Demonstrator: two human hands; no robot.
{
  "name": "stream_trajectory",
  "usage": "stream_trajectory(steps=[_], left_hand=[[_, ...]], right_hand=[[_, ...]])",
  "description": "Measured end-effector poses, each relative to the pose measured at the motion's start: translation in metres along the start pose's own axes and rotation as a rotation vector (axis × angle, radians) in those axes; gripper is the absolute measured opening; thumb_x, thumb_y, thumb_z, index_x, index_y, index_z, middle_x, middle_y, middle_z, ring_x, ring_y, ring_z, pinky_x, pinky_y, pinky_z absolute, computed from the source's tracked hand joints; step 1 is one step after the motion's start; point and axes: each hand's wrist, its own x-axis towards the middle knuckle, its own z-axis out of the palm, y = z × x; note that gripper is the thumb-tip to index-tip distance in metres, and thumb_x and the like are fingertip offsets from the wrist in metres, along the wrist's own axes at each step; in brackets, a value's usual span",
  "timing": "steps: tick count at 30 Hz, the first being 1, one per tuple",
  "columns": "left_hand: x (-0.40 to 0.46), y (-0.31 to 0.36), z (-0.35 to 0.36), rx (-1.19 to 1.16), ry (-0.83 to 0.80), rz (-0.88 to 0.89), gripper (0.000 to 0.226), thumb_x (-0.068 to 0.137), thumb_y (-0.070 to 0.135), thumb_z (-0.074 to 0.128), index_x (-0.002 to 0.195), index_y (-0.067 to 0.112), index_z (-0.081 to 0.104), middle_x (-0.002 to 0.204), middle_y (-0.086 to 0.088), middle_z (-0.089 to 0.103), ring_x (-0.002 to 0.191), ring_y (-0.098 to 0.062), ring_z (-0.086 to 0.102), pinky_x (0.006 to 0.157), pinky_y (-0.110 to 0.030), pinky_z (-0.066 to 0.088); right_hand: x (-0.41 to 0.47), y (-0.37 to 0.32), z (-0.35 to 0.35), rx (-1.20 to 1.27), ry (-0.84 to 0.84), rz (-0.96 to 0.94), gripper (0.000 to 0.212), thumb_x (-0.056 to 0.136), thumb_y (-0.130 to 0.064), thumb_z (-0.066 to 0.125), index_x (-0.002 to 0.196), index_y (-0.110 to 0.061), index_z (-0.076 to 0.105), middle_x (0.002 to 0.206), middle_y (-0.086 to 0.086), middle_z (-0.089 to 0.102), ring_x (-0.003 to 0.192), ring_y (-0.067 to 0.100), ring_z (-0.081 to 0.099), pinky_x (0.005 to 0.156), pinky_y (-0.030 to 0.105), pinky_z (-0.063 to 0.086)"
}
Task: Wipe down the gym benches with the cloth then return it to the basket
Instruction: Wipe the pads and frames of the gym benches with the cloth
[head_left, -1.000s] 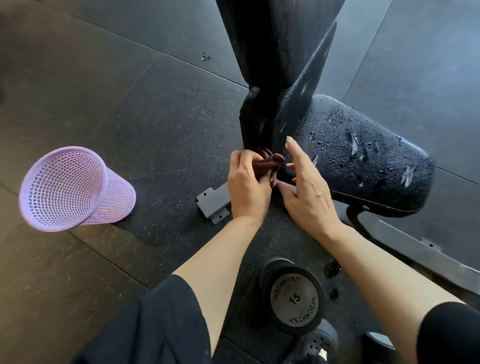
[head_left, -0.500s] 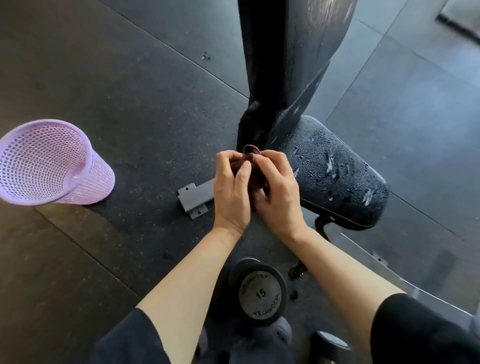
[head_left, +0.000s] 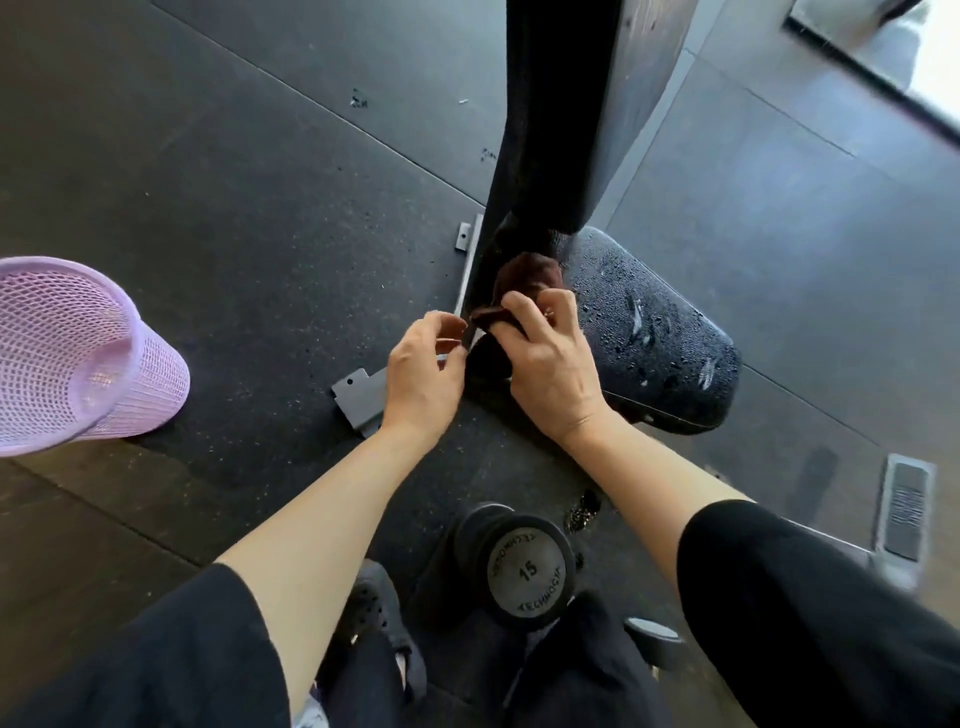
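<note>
We look down on a dark rubber floor (head_left: 218, 171) laid in big tiles, speckled and marked with seams. On it stands the bench: its backrest (head_left: 566, 114) rises steeply up the middle of the view, and its seat (head_left: 660, 332) spreads to the right below it, the black pad beaded all over with water drops and a few streaks. A grey metal foot (head_left: 356, 397) of the frame sticks out to the left under the seat, and another grey bar with a ribbed pad (head_left: 904, 512) lies lower right.

The basket (head_left: 78, 353), lilac plastic mesh, sits at the left edge, well apart from the bench, its open mouth turned toward us.

Near the bottom a dumbbell (head_left: 524, 569) stands on end, its face stamped 15, between our black sleeves and above our dark trousers and shoe (head_left: 376, 610).

Our right hand (head_left: 553, 364) grasps the cloth (head_left: 527, 280), a dark brown bundle, fingers curled over it where backrest and seat meet; the cloth touches the seat's near edge and the base of the backrest. Our left hand (head_left: 423, 376) is just beside it, fingers bent with thumb and forefinger close together at the cloth's edge; whether they actually pinch the fabric we cannot tell.
</note>
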Motion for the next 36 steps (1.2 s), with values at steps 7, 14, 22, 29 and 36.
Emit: stream_trajectory(steps=[7,14,22,29,36], left_hand=[[0.008,0.013,0.002,-0.024,0.008,0.035,0.041,0.095,0.001,0.05,0.134,0.015,0.046,0.127,-0.006,0.053,0.108,-0.01,0.052,0.087,-0.01,0.036],[0.013,0.012,0.017,-0.085,0.041,0.1,0.04,0.102,0.013,0.044,0.141,0.011,0.043,0.134,-0.006,0.05,0.121,-0.014,0.049,0.102,-0.021,0.036],[0.017,0.029,0.052,0.048,0.226,0.179,0.042,0.098,0.015,0.039,0.138,0.005,0.045,0.138,-0.013,0.048,0.127,-0.019,0.043,0.102,-0.004,0.024],[0.026,0.052,0.072,0.027,0.46,0.203,0.033,0.099,0.012,0.043,0.127,0.0,0.056,0.127,-0.015,0.056,0.118,-0.018,0.052,0.101,-0.008,0.033],[0.024,0.042,0.102,0.192,0.505,0.299,0.039,0.093,0.019,0.06,0.128,0.004,0.055,0.136,-0.017,0.046,0.132,-0.032,0.043,0.108,-0.049,0.039]], right_hand=[[0.004,0.001,0.005,-0.03,-0.069,0.039,0.017,0.074,0.003,0.054,0.081,-0.005,0.068,0.115,0.01,0.059,0.093,0.032,0.037,0.083,0.038,0.045],[0.006,0.011,-0.001,0.059,0.061,0.027,0.013,0.083,0.003,0.059,0.09,-0.003,0.069,0.115,0.016,0.065,0.096,0.031,0.039,0.087,0.036,0.043],[-0.042,0.039,-0.005,0.231,-0.032,-0.003,0.024,0.081,0.004,0.051,0.092,-0.003,0.071,0.119,0.013,0.059,0.1,0.032,0.041,0.091,0.038,0.044],[0.001,0.081,0.001,0.332,0.08,-0.209,0.028,0.079,0.008,0.053,0.1,-0.001,0.069,0.123,0.022,0.059,0.106,0.036,0.044,0.093,0.045,0.047],[-0.009,0.113,0.005,0.415,0.196,0.065,0.031,0.09,0.001,0.04,0.101,0.002,0.069,0.118,0.023,0.061,0.103,0.035,0.045,0.095,0.043,0.045]])
